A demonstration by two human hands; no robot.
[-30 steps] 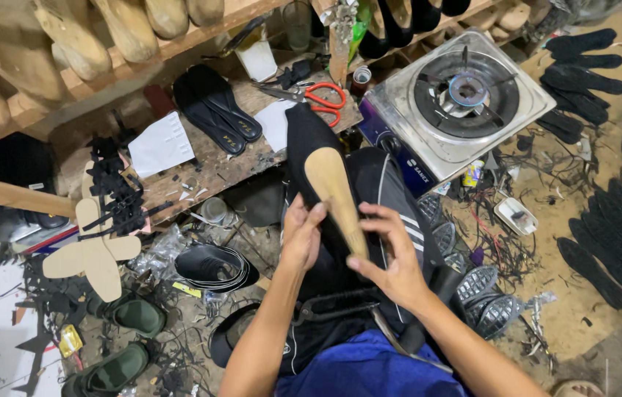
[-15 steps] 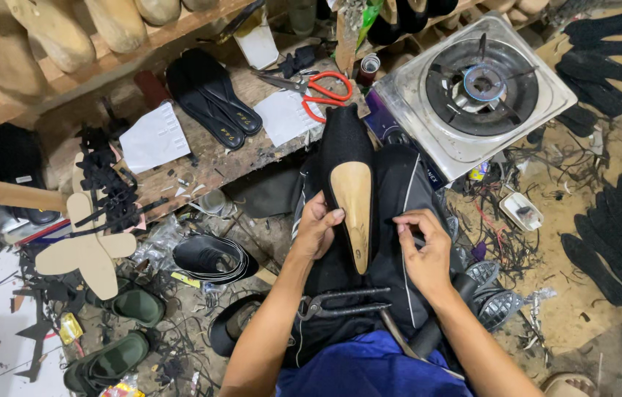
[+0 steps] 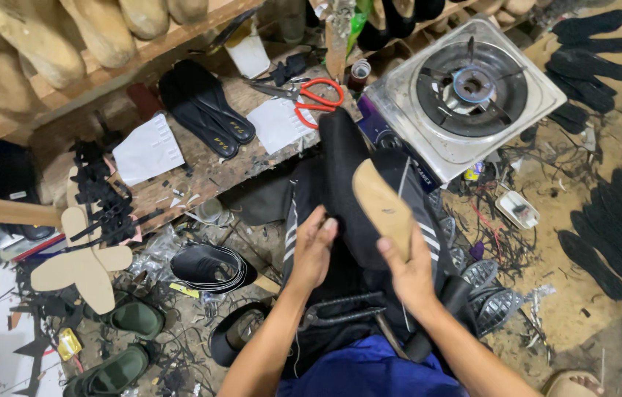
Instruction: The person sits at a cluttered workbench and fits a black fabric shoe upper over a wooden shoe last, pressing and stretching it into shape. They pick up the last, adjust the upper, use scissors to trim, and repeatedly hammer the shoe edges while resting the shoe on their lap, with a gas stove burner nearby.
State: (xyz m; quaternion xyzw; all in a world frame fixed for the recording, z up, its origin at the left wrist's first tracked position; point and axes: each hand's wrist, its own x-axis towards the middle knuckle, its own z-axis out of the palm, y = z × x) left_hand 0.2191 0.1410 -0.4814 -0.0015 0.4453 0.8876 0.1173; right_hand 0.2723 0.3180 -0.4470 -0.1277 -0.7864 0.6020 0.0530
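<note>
left hand (image 3: 316, 246) — now gripping black shoe (image 3: 347, 184) | right hand (image 3: 408, 268) — shifted under it, holding

Head camera looks steeply down, close above lap.

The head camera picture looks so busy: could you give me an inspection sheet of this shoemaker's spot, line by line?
Surface: wooden bench, scuffed and strewn with scraps.
Job's things: black shoe upper on a last, its tan insole facing up, held over the lap.
Clutter: red-handled scissors, pair of black insoles, white paper sheets, cardboard cutouts, green sandals, pincers on the lap.
Hands: left hand presses the upper's side; right hand grips the insole edge.
Cables: tangled thin wires on the floor.
Surroundings: single-burner gas stove, wooden lasts on a shelf, black soles on the ground.
</note>
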